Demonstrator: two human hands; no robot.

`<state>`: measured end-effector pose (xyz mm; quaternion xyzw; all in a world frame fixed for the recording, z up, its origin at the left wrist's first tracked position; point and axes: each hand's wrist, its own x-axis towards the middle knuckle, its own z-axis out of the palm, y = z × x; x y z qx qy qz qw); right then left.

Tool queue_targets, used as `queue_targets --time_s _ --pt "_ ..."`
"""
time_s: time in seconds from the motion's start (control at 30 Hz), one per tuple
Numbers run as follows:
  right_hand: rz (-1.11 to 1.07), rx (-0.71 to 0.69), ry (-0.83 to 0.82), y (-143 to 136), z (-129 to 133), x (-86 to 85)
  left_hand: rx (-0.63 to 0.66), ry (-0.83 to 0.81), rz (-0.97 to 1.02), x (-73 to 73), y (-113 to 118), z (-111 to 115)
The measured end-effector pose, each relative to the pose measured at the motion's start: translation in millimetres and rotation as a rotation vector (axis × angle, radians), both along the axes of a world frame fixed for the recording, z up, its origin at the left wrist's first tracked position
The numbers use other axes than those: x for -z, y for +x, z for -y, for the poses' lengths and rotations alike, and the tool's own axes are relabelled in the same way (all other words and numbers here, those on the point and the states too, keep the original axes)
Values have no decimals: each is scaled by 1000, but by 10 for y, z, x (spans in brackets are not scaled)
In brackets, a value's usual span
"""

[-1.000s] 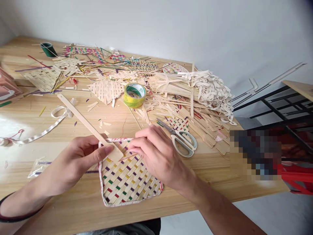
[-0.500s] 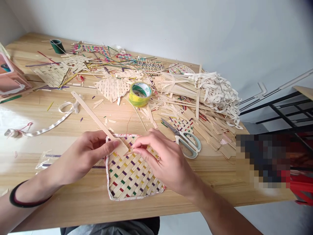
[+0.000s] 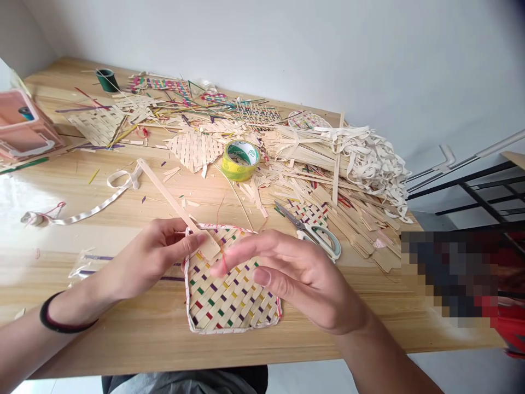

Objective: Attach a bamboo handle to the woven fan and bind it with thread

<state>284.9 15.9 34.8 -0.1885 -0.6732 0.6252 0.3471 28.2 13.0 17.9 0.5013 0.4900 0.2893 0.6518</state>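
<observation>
A woven square mat [image 3: 233,301] with coloured checks and a white, red-stitched edge lies near the table's front. My left hand [image 3: 153,254] pinches a flat wooden strip [image 3: 168,196] against the mat's upper left corner, thumb on top. The strip's wide end rests over the weave and its narrow end points up and left. Above the mat's right half is my right hand [image 3: 287,273], thumb and fingers apart. A thin red thread [image 3: 222,254] runs by its index fingertip.
Scissors [image 3: 314,232] lie right of the mat. Beyond it stands a yellow tape roll [image 3: 240,161] amid woven pieces and strips. White ribbons [image 3: 373,158] are heaped at the right, and a pink basket [image 3: 28,128] is at the left. A ribbon [image 3: 92,209] trails across the left side.
My right hand has opened from a pinch near the strip's wide end, its thumb now away from the fingers. The left hand keeps its hold. The whole view has shifted slightly.
</observation>
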Motion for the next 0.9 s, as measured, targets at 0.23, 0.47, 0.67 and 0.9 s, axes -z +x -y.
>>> queue_targets --time_s 0.23,0.47,0.67,0.9 --pt "167 203 344 -74 0 99 93 -41 84 45 -19 13" --pt "352 460 487 -10 -150 207 335 -113 197 52 -27 8" --pt "380 588 431 124 -244 190 377 -138 245 35 -27 4" --pt "377 447 323 245 -410 282 314 -65 306 -10 -94 36"
